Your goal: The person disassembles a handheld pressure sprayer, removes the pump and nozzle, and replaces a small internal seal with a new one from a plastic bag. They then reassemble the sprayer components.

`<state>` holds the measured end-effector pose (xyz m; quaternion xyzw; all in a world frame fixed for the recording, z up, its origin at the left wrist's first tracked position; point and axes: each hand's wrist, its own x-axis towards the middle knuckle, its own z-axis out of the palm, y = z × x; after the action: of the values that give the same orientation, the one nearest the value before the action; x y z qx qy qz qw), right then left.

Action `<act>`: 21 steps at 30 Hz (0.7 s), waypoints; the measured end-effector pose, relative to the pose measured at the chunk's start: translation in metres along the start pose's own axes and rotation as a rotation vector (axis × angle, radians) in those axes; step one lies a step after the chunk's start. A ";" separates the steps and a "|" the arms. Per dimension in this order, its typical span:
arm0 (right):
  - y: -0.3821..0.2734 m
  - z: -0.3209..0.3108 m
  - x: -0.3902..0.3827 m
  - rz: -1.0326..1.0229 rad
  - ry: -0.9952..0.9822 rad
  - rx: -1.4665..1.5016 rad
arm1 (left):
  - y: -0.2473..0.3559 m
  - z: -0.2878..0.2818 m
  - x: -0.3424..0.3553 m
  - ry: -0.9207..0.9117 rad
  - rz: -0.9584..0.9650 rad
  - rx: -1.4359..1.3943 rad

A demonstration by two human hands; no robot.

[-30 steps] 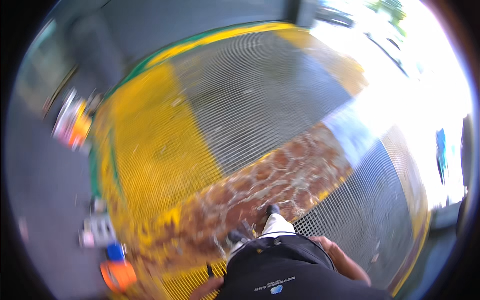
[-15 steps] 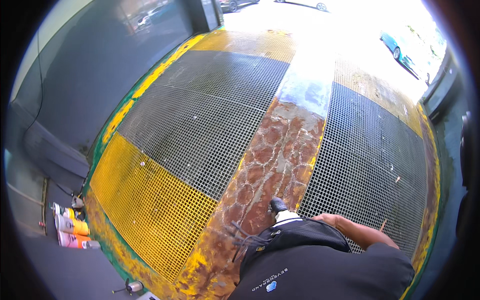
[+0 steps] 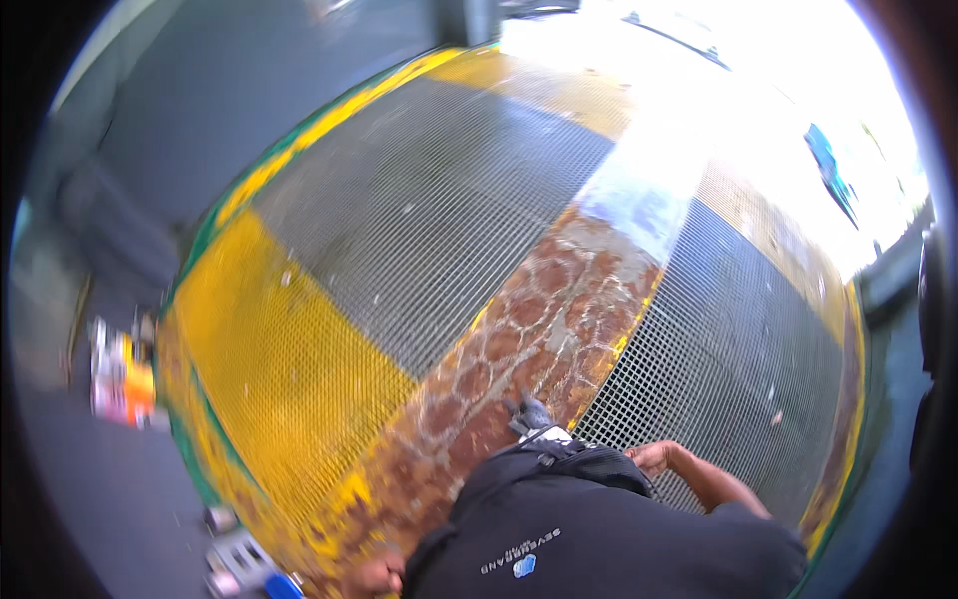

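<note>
My right hand (image 3: 654, 457) is at the right side of my waist, beside the edge of my black clothing (image 3: 574, 469). Its fingers look curled in, and whatever they hold, if anything, is hidden. Low in the view, left of my body, my left hand (image 3: 374, 575) shows in part. It is smeared by motion, so its fingers cannot be read. One dark shoe (image 3: 531, 414) stands on the worn red-brown floor strip (image 3: 519, 349).
Yellow grating (image 3: 269, 359) and grey grating (image 3: 419, 200) flank the strip on the left, more grey grating (image 3: 718, 349) on the right. Orange and white containers (image 3: 125, 379) stand by the left wall. A grey block with holes (image 3: 239, 559) lies lower left; a blue car (image 3: 830, 170) is outside.
The view has swung and blurred. My left hand has come into sight at the lower edge. My right hand stays by my waist, and the grey block now shows more fully.
</note>
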<state>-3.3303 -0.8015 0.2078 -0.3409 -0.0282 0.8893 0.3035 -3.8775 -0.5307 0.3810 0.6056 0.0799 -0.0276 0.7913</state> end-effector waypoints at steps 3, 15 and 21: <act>-0.016 -0.003 -0.002 0.039 0.207 -0.316 | -0.022 0.010 0.015 0.139 0.084 -0.125; -0.177 0.042 0.204 0.406 0.521 -1.253 | -0.182 0.074 -0.045 1.419 -0.278 -0.038; -0.203 0.094 0.323 0.456 0.371 -1.503 | -0.310 0.151 -0.115 1.543 -0.413 -0.153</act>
<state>-3.4721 -0.4409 0.1413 -0.5935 -0.4974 0.6015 -0.1962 -4.0205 -0.7643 0.1425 0.3712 0.7164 0.2585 0.5312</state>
